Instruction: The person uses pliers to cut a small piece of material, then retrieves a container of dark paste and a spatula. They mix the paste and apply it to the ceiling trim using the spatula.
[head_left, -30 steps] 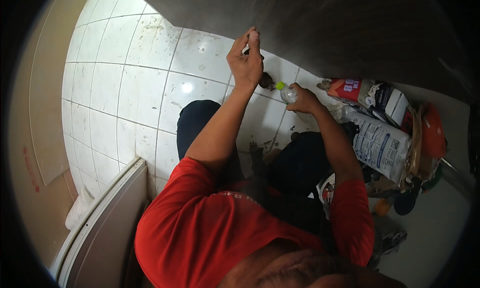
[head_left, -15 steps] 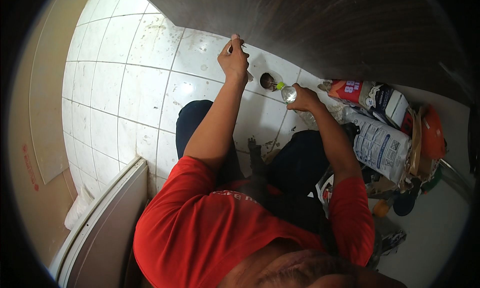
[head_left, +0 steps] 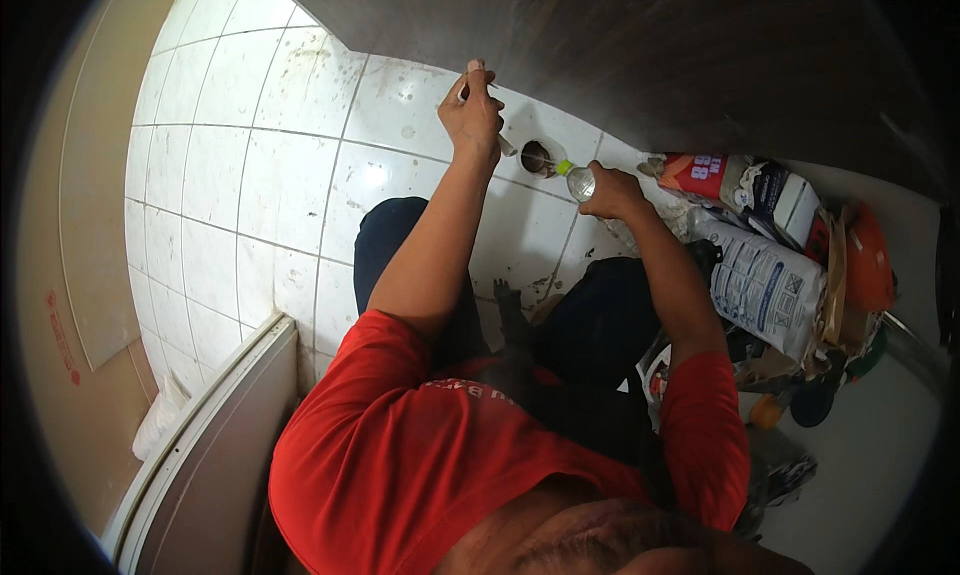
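Note:
My left hand (head_left: 470,110), raised toward the dark panel, has its fingers closed round something small and pale; its shape is unclear, and a pale end pokes out near the wrist, beside a round hole (head_left: 537,158) in the tiled floor. In my right hand (head_left: 610,190) is a clear plastic bottle (head_left: 578,185) with a yellow-green cap, tilted toward the hole. A faint streak runs between cap and hole; I cannot tell whether it is liquid.
A dark panel (head_left: 620,65) rises behind the hole. Bags (head_left: 760,280), an orange plastic object (head_left: 868,260) and clutter lie at my right. A metal-edged board (head_left: 225,430) stands at lower left, beside a pale wall (head_left: 90,225). My knees are on either side.
Compared with a second ago, my left hand is farther left, uncovering the hole. My right hand and bottle have shifted slightly right, still tilted toward it.

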Tool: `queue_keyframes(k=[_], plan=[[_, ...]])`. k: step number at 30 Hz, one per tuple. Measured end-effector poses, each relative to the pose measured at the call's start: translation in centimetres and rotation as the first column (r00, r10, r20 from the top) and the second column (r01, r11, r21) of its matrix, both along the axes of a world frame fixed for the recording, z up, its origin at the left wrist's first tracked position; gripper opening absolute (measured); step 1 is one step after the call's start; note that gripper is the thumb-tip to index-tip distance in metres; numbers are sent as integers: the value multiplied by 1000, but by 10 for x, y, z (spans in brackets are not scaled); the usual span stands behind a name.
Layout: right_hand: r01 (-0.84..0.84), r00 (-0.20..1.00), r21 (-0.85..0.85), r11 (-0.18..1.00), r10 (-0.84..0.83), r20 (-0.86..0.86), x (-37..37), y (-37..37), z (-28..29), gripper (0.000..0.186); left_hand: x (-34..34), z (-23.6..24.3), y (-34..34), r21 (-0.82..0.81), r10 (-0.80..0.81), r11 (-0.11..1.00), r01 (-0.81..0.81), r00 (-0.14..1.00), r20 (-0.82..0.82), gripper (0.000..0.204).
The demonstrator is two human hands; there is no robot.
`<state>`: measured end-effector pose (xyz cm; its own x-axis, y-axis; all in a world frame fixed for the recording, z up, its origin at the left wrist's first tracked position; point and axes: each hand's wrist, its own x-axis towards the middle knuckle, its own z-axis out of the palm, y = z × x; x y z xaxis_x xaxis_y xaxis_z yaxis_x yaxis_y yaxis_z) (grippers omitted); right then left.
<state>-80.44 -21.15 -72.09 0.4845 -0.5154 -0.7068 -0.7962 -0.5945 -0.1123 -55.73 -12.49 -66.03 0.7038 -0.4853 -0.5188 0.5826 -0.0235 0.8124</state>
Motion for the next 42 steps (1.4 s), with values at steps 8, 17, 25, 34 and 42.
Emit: queue_keyframes(k=[8,17,25,34,42], plan=[[-32,999,-45,999,31,-17,1,1,0,75,0,-2,0,-13,6,1000,-6,1000,1,49],[-53,998,-61,997,51,-44,6,2,5,74,1,-1,0,-16,-7,1000,6,1000,-14,49],[-54,998,-69,996,52,-36,7,1,4,72,1,-1,0,-24,-19,1000,18,1000,-14,49],[-6,1000,-53,999,5,-27,6,0,4,78,-2,-11,-4,-27,-26,999,27,999,48,41],[84,991,24,996,-86,105,-12,-2,-10,92,-14,-20,-9,51,-178,984,172,968,175,37]])
